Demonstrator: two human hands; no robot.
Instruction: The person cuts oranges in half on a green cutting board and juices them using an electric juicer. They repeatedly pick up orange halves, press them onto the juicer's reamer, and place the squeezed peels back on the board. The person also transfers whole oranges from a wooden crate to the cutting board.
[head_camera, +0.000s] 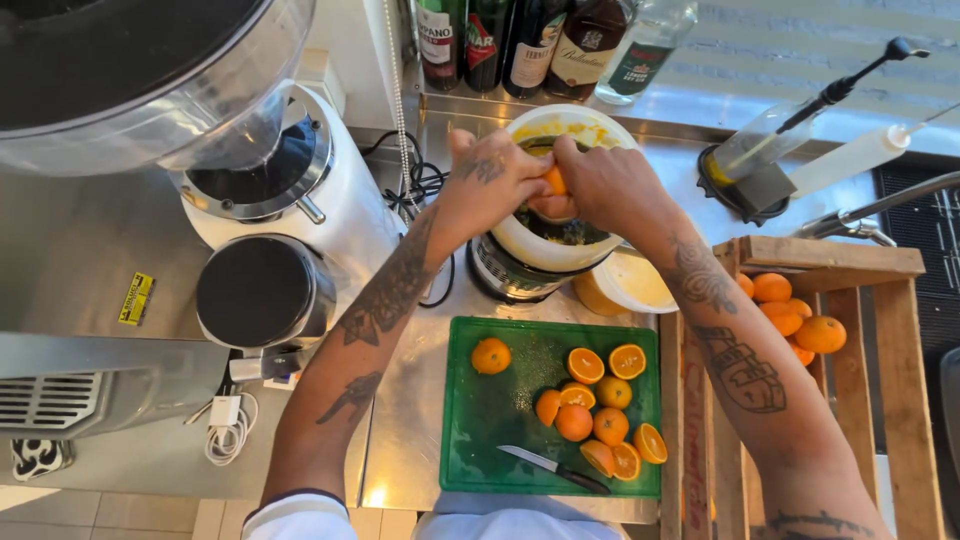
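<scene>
Hands meet over the round white plastic juicer bowl (560, 250) at the far side of the steel counter (410, 420). The left hand (490, 180) and right hand (605, 185) both clamp a rounded orange half (553, 182) between them, cut face apparently downward. Nearer, smooth halved oranges (600, 400) and a black-handled knife (555, 468) lie on a green rectangular cutting board (490, 420).
</scene>
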